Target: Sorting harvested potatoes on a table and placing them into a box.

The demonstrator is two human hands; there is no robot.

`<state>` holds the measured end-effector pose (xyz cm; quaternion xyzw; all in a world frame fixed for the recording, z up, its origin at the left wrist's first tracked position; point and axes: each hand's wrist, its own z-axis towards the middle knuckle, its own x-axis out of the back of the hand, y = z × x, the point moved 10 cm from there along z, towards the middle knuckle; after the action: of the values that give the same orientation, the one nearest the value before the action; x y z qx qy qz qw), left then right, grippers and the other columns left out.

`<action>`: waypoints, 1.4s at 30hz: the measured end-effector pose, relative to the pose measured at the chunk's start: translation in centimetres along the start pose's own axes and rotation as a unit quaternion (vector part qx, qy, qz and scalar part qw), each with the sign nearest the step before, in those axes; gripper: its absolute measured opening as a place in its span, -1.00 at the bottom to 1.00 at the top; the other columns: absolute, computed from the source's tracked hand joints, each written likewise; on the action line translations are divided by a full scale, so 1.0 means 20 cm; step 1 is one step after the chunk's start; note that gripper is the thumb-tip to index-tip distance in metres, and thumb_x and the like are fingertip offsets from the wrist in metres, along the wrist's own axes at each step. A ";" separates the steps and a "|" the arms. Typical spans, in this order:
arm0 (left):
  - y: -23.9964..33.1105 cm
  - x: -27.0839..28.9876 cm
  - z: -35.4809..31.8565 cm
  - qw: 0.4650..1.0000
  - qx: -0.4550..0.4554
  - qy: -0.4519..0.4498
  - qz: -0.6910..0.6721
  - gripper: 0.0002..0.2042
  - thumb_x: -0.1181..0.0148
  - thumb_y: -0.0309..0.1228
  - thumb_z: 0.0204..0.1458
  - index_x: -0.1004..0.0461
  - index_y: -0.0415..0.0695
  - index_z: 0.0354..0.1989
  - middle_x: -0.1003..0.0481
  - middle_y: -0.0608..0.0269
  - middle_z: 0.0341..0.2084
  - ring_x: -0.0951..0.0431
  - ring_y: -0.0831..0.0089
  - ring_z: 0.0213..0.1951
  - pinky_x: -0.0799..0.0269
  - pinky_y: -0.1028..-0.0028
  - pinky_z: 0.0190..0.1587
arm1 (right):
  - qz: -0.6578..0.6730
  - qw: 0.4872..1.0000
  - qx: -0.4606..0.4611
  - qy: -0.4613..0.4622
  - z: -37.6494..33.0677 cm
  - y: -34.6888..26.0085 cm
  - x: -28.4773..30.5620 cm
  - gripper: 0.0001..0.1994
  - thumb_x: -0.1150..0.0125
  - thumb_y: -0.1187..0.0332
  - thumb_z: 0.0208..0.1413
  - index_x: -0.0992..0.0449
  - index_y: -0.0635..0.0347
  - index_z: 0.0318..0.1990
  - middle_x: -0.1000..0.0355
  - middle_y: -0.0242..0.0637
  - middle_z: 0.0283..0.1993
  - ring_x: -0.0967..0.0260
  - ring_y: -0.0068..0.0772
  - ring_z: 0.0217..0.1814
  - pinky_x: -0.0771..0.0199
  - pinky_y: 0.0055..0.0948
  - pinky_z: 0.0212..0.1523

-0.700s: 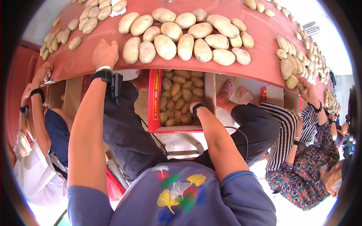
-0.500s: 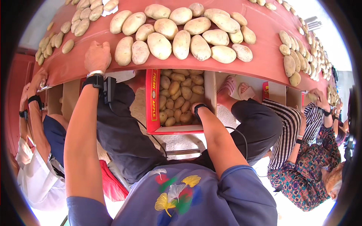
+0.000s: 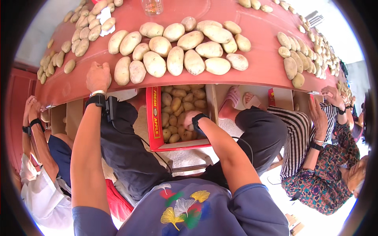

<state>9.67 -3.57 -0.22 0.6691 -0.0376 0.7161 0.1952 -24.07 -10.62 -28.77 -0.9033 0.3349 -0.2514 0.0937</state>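
My left hand (image 3: 98, 76) rests on the red table (image 3: 157, 82) near its front edge, fingers curled into a fist. It lies just left of a group of potatoes (image 3: 155, 64) laid close together in rows; whatever may be under its fingers is hidden. My right hand (image 3: 192, 119) reaches down into an open cardboard box (image 3: 154, 118) below the table edge, among many loose potatoes (image 3: 173, 104). Its fingers are bent round a potato, of which only a pale part shows beneath them.
A glass jar (image 3: 152, 7) stands at the table's far side. More potatoes lie in groups at the left (image 3: 82, 47) and right (image 3: 290, 67). People sit on both sides, a person's hands (image 3: 32, 108) at the left edge and another's hand (image 3: 332, 96) at the right.
My view has shifted, so the table sits lower and the jar has come into sight. My right hand has moved left inside the box. My left hand stays closed on the table.
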 end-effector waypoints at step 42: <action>-0.06 -0.06 0.09 1.000 0.002 0.005 0.029 -0.54 0.05 0.01 -0.06 -0.45 0.00 -0.07 -0.46 0.01 -0.08 -0.43 0.04 0.00 -0.32 0.18 0.03 | 0.365 0.706 0.095 0.599 -1.77 0.98 1.10 -0.66 -0.13 0.39 0.10 -0.38 0.26 0.04 -0.38 -0.18 -0.03 -0.35 -0.45 -0.04 -0.38 -0.60 -0.10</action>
<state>11.75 -3.20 -1.44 0.6644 -0.0544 0.7249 0.1734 -39.04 -39.94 3.47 -0.3562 0.5984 -0.7163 0.0435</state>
